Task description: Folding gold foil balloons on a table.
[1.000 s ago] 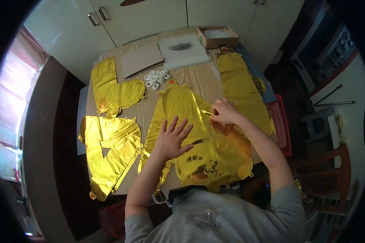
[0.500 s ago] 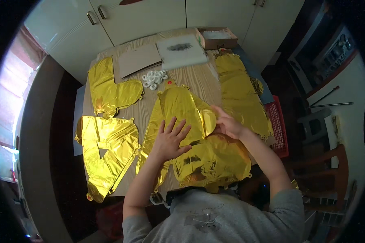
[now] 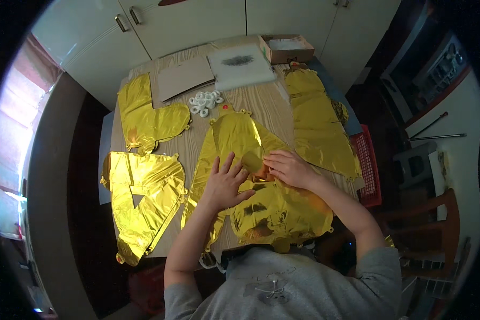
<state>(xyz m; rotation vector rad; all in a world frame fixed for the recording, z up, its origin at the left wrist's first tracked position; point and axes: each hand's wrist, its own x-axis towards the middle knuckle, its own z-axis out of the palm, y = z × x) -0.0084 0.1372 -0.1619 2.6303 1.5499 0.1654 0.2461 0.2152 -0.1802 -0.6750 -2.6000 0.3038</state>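
Observation:
A large deflated gold foil balloon [image 3: 234, 133] lies flat on the table in front of me. My left hand [image 3: 226, 186] rests open on it, palm down with the fingers spread. On the right, my right hand [image 3: 289, 168] has its fingers closed together at a folded-over flap of the same foil, seemingly gripping its edge; the thumb is hidden. The flap's rounded tip reaches toward my left fingertips, and an orange reflection shows in the foil under the right fingers.
Other flat gold foil balloons lie at the far left [image 3: 152, 120], near left [image 3: 144, 197] and right [image 3: 320, 125]. Beyond the middle one are white rings [image 3: 205, 101], cardboard [image 3: 185, 80], a white sheet [image 3: 240, 66] and an open box [image 3: 287, 52]. A red basket [image 3: 369, 165] stands right of the table.
My right hand has moved left, carrying the foil flap over toward my left hand. The left hand has stayed in nearly the same place on the balloon.

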